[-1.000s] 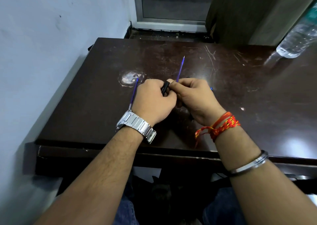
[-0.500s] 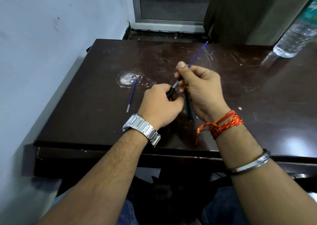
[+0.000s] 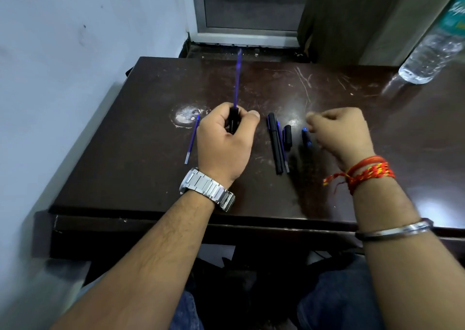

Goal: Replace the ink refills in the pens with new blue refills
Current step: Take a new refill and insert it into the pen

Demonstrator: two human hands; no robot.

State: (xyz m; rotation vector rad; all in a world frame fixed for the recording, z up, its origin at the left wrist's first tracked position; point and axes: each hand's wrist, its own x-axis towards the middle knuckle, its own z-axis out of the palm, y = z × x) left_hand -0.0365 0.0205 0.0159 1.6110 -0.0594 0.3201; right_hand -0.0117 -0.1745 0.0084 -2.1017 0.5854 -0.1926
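My left hand (image 3: 224,138) grips a black pen barrel (image 3: 232,123) with a blue refill (image 3: 237,78) sticking out of its top, pointing away from me. My right hand (image 3: 339,136) hovers to the right with fingers loosely curled and nothing visible in them. Just under its fingertips lies a small blue pen piece (image 3: 306,136). Between the hands a whole black and blue pen (image 3: 275,146) lies on the table, with a refill (image 3: 283,151) alongside it and a short black pen piece (image 3: 287,137) next to that. A loose blue refill (image 3: 192,139) lies left of my left hand.
The dark brown table (image 3: 125,168) is scratched, with a white worn patch (image 3: 187,115) near the loose refill. A clear plastic water bottle (image 3: 432,53) stands at the far right. A pale wall runs along the left, and a window frame sits beyond the table.
My right hand let go of the refill and moved right, toward the blue pen piece. My left hand turned the barrel so the refill now points straight away. The pen on the table is uncovered.
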